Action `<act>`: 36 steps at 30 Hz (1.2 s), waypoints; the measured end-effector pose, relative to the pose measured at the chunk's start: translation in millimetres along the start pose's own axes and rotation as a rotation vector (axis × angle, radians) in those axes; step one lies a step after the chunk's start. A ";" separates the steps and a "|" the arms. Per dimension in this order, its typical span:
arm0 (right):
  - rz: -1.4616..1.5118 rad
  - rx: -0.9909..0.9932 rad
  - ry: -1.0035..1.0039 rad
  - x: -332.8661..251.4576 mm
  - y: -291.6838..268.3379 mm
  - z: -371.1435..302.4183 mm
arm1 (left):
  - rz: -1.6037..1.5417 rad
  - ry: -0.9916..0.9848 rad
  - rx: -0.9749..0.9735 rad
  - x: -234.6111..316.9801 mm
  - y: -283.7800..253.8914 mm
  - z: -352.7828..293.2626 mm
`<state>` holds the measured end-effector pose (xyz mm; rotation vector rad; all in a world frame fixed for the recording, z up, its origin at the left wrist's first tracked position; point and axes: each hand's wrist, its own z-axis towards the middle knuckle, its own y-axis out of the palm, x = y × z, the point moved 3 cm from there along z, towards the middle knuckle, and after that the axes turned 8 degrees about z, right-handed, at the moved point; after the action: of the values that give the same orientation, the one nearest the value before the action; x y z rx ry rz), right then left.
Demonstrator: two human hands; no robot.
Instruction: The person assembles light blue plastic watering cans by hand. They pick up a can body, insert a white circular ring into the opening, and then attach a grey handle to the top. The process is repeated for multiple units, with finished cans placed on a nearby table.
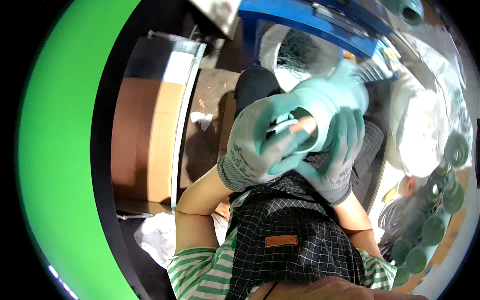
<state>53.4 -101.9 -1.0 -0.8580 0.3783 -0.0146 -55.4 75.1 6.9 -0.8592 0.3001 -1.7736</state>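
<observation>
A pale teal, hollow plastic fitting [327, 97] is held up in front of my chest, its round open end tilted toward me and its far end blurred. My gloved right hand [345, 150] closes round its right side from below. At the open end is my gloved left hand [257, 142], fingers curled, a bare fingertip at the rim. Between its thumb and fingers shows a thin white item [282, 125] with a dark part; its kind is unclear. Both gloves are grey and teal with knitted cuffs.
Beyond the fitting stands a white bucket [282, 75] of dark green scraps under a blue bench [300, 12]. Several similar teal fittings [434, 229] line the right, near clear plastic bags [420, 130]. A cardboard box [145, 135] sits left; another fitting [411, 14] lies at top right.
</observation>
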 end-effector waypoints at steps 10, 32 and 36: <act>0.133 0.002 0.349 34.3 -3.8 -35.1 | -0.562 -0.366 0.036 10.5 70.2 -19.7; 0.251 -0.002 0.325 49.4 3.6 -61.2 | 0.310 0.328 -0.656 76.9 71.6 1.3; 0.286 -0.083 0.316 36.3 5.9 -59.4 | 0.334 0.195 -0.862 80.7 66.6 -10.5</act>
<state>66.9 -147.6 -52.1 -0.8784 0.7999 0.1324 -26.5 -25.0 -6.7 -1.1346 1.3206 -1.3887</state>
